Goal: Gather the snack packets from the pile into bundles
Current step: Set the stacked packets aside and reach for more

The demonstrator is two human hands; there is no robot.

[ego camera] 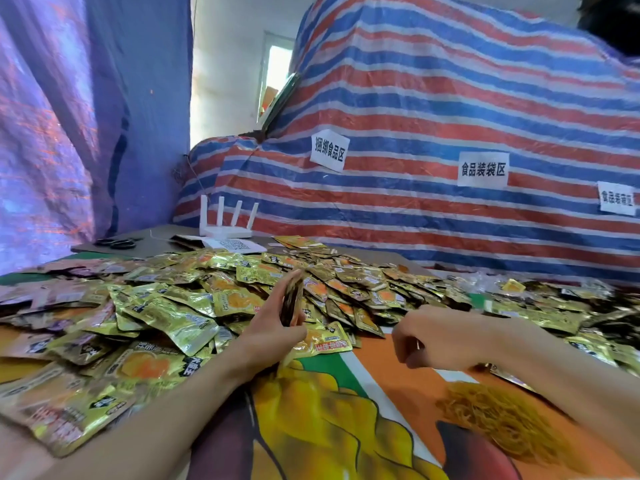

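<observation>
A wide pile of gold snack packets [194, 306] covers the table from the left edge to the far right. My left hand [273, 327] holds a stack of packets [292, 297] upright on its edge, just in front of the pile. My right hand [436, 337] hovers over the printed orange table cover, fingers curled in, nothing visible in them. A heap of yellow rubber bands [498, 417] lies under my right forearm.
A white router [227, 220], black scissors [119, 242] and a printed sheet [235, 244] sit at the table's back. A striped tarp [433, 133] with paper labels rises behind. Another person's head shows at top right [613, 22].
</observation>
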